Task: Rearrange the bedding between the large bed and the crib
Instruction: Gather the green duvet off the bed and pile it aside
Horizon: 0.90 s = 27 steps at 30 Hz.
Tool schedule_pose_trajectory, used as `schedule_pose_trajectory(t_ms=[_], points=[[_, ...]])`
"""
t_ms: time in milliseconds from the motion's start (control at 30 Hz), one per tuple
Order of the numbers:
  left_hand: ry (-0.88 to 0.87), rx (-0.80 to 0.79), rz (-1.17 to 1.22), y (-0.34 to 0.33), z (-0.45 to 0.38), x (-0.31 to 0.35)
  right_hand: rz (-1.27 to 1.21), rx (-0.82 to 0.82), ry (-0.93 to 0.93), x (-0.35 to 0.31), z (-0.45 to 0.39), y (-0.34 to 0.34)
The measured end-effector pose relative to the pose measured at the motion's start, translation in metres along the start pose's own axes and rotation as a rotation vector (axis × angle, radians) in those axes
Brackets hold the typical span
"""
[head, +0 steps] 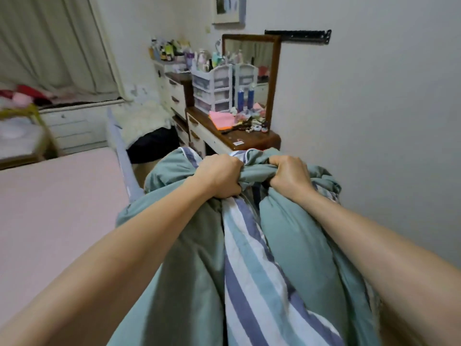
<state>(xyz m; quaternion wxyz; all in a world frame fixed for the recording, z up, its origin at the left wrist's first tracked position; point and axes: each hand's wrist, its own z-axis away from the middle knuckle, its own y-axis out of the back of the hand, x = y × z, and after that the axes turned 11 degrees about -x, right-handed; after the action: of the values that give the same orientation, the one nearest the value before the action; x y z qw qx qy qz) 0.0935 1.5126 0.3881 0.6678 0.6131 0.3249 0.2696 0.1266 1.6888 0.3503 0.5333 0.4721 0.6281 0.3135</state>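
A thick green quilt (294, 236) with a blue-and-white striped underside hangs bunched in front of me. My left hand (219, 177) and my right hand (290, 178) both grip its gathered top edge, fists close together, arms stretched forward. The large bed (52, 206) with a bare pink sheet lies at my left, a grey rail (124, 161) along its right side. The crib (23, 136), with a yellow-green frame and white bedding inside, stands at the far left beyond the bed.
A wooden dressing table (239, 142) with a mirror, drawer organisers and clutter stands straight ahead against the white wall. A black bag (154, 143) and a white fluffy item sit on the floor beside it. White drawers and curtains line the back left.
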Motion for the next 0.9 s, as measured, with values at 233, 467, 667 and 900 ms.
schedule_pose_trajectory(t_ms=[233, 467, 667, 900], points=[[0.367, 0.063, 0.016, 0.015, -0.056, -0.057, -0.08, -0.063, 0.276, -0.017, -0.145, -0.03], [0.473, 0.095, -0.056, 0.014, -0.137, -0.157, -0.206, -0.084, 0.36, -0.054, -0.28, -0.074], [0.515, 0.048, -0.085, 0.024, -0.219, -0.274, -0.279, -0.106, 0.35, -0.095, -0.412, -0.112], [0.562, 0.064, -0.104, 0.03, -0.312, -0.409, -0.292, -0.072, 0.39, -0.143, -0.57, -0.153]])
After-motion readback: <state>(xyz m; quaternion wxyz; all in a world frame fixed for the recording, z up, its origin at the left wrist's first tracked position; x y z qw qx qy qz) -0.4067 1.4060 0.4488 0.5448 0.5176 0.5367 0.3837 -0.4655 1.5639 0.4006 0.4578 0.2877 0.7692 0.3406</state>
